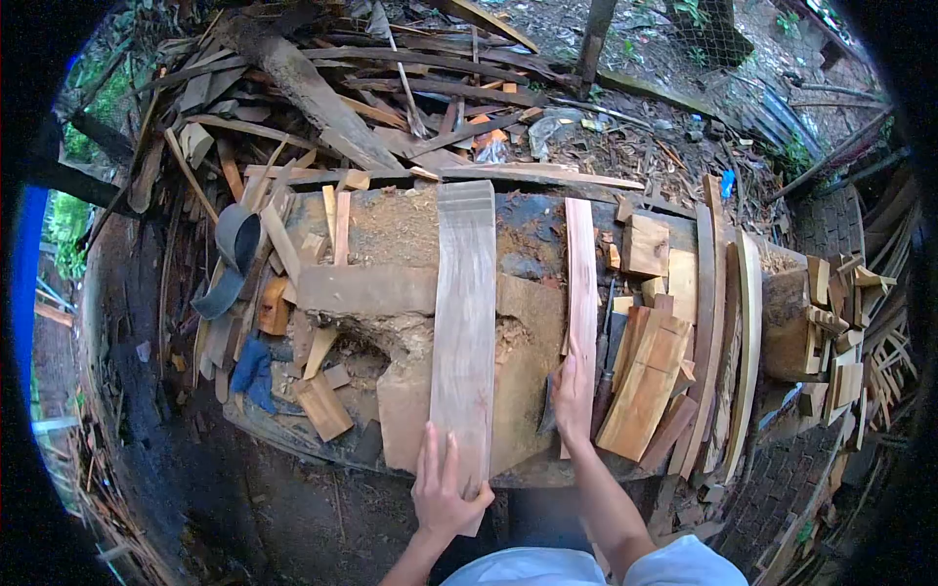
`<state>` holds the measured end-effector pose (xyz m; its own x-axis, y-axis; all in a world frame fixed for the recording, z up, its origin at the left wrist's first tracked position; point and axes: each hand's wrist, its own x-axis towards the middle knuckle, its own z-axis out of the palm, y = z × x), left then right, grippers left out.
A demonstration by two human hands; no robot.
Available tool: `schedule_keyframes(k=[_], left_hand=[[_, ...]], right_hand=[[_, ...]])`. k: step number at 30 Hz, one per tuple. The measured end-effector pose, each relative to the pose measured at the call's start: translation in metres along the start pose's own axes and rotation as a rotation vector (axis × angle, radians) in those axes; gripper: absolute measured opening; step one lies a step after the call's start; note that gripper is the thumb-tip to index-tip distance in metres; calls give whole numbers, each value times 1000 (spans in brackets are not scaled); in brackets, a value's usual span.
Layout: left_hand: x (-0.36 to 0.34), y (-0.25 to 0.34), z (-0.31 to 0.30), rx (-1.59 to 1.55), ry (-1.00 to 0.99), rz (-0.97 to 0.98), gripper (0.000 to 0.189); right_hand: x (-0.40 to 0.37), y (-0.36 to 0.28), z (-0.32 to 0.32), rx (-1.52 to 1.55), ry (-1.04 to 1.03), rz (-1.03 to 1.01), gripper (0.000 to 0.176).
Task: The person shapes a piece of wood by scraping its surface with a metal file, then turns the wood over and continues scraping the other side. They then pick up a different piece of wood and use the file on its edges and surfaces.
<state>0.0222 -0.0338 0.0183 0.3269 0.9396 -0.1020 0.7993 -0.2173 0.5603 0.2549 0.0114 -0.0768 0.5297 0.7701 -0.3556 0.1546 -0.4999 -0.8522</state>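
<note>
A long grey wooden plank [463, 293] lies across the workbench, its near end jutting over the front edge. My left hand [445, 488] grips that near end, with fingers on its upper face and the thumb at the right edge. To the right, a narrow pinkish wooden strip [580, 264] runs nearly parallel to the plank. Around the strip's lower part my right hand [574, 391] is closed, covering some of it. Beneath the plank is a thick, worn wooden block [405, 410] with a ragged hollow. A dark blade-like tool [547, 405] shows just left of my right hand.
Offcuts [640, 381] and a wooden cube [646, 244] crowd the bench's right side. Long boards [747, 342] line its right end. A curled grey strip [234, 264] and blue cloth [254, 373] lie left. Behind is a scrap-wood pile [362, 88].
</note>
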Motion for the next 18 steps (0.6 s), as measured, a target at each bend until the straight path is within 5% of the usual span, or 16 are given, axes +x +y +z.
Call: schedule_keyframes(k=[3, 4, 7, 8, 11, 18], left_hand=[[-5, -2, -2, 3, -16, -3, 91], [-6, -2, 0, 5, -11, 1, 89], [-3, -3, 4, 23, -10, 14, 91], [-4, -3, 4, 47, -10, 17, 95], [-3, -1, 4, 89, -21, 21, 95], [-12, -8, 7, 86, -37, 78, 102]], right_hand=[[-13, -5, 7, 315, -60, 290, 53], [-9, 2, 11, 279, -7, 120, 51], [-6, 12, 1, 221, -31, 23, 48], [6, 47, -1, -9, 52, -205, 48], [-20, -9, -3, 165, 9, -4, 48], [-88, -17, -5, 105, 89, -195, 47]])
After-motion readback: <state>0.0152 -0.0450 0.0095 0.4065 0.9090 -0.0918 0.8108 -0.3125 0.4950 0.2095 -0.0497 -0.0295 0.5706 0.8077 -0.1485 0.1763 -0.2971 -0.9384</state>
